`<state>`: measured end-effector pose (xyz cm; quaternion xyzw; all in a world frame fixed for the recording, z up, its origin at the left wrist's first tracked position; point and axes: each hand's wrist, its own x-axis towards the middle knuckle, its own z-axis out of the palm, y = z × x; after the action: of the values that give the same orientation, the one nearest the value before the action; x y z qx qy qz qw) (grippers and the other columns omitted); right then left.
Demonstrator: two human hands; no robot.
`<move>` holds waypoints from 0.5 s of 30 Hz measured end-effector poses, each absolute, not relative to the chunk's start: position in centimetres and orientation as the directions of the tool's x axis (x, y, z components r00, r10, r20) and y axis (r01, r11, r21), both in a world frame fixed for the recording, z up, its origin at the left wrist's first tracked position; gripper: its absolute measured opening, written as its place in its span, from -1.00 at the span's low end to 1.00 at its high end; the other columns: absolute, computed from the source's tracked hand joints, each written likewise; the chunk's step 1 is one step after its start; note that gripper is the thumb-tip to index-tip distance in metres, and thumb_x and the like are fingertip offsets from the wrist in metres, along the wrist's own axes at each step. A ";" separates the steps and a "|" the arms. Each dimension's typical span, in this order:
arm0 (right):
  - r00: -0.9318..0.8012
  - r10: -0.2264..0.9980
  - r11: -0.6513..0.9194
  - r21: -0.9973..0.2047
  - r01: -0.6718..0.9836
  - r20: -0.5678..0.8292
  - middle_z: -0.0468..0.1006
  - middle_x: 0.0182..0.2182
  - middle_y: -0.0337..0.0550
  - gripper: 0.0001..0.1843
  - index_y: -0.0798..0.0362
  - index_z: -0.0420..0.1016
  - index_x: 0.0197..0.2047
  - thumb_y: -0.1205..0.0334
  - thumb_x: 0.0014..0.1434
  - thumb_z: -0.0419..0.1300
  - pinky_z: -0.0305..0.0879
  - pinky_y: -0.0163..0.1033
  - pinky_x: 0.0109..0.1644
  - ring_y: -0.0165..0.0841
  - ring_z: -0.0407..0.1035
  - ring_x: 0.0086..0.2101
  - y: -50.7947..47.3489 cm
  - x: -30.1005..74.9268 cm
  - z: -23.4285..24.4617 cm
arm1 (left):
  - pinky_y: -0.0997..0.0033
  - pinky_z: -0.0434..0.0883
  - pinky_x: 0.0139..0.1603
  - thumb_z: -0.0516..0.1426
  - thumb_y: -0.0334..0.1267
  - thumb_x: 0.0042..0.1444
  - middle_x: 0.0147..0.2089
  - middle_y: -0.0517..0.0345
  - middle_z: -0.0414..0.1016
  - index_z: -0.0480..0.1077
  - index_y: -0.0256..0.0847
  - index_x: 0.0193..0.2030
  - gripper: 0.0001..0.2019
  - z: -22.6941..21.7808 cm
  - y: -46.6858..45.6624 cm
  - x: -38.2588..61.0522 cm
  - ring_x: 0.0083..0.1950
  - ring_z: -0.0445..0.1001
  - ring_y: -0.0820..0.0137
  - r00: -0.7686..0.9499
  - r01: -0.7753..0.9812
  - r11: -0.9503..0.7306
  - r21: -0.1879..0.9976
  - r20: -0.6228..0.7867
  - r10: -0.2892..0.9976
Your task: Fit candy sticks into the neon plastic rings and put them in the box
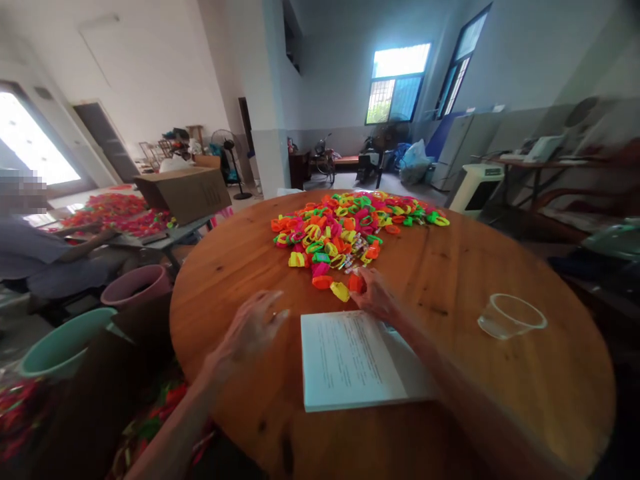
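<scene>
Round wooden table (500,413), seen from beside the seated person; items as they lie:

1. Heap of bright plastic pieces (350,223) – neon pink, orange, yellow, green; spread over the far half of the table, trailing toward the near side. Prob. tipped out loose so they can be picked from the edge.
2. Right hand (375,293) – reached fwd to the near fringe of the heap, forearm lying across the paper stack. Fingertips closed on a small red-orange piece (356,283); grip looks like a pinch, hand a bit blurred.
3. Yellow piece (341,291) and orange piece (323,281) – just beside that hand, on the wood, a little off the main heap.
4. Left hand (253,327) – flat-ish above the table near its left rim, fingers spread and apart, holding nothing; touching the wood or just over it, can't tell.
5. Stack of white printed sheets (345,360) – directly in front of the person, between the two arms, right corner under the forearm.
6. Clear plastic cup (510,317) – on its side, right of the paper, well apart from the heap; looks empty.

Off the table:
7. Teal bucket (60,343) and pinkish bucket (135,283) – floor level, left, close enough to drop things in.
8. Another person (45,257) at a second table (165,241), left, w/ a similar red heap and a cardboard box (185,193); their arm rests on that table
9. Fans, white cabinet, window at back
</scene>
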<state>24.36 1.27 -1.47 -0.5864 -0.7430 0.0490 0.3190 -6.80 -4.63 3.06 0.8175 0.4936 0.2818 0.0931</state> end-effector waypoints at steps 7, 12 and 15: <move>-0.050 0.891 0.322 -0.550 0.771 0.451 0.43 -0.19 -0.01 -0.71 0.13 0.39 -0.10 0.18 0.14 0.14 0.32 -0.27 -0.21 -0.34 0.33 -0.28 0.2 24.5 -2.4 | 0.22 0.45 0.07 0.13 -0.27 0.20 0.12 -0.04 0.43 0.37 -0.12 0.11 -0.67 2.0 0.4 4.3 0.08 0.46 0.18 0.675 0.605 -0.716 0.348 0.253 0.693; 0.008 0.893 0.276 -0.561 0.780 0.450 0.43 -0.17 0.04 -0.65 0.15 0.39 -0.03 0.18 0.13 0.12 0.32 -0.19 -0.18 -0.28 0.35 -0.27 0.0 25.4 -2.5 | 0.26 0.43 -0.05 0.08 -0.35 0.20 -0.03 -0.06 0.43 0.44 -0.22 -0.12 -0.84 1.1 2.1 4.4 -0.07 0.47 0.24 0.668 0.646 -0.704 0.295 0.228 0.708; -0.035 0.903 0.291 -0.552 0.782 0.427 0.44 -0.21 -0.01 -0.74 0.10 0.45 -0.11 0.21 0.12 0.15 0.29 -0.19 -0.16 -0.29 0.35 -0.27 -0.3 25.3 -2.5 | 0.29 0.43 -0.12 0.05 -0.32 0.21 -0.07 -0.03 0.40 0.43 -0.23 -0.15 -0.85 1.1 2.3 2.4 -0.14 0.47 0.29 0.636 0.694 -0.670 0.263 0.212 0.742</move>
<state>25.29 -0.26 -2.48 -0.5895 -0.7146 0.0830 0.3673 2.37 2.26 1.07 0.9010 0.3984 0.1526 0.0784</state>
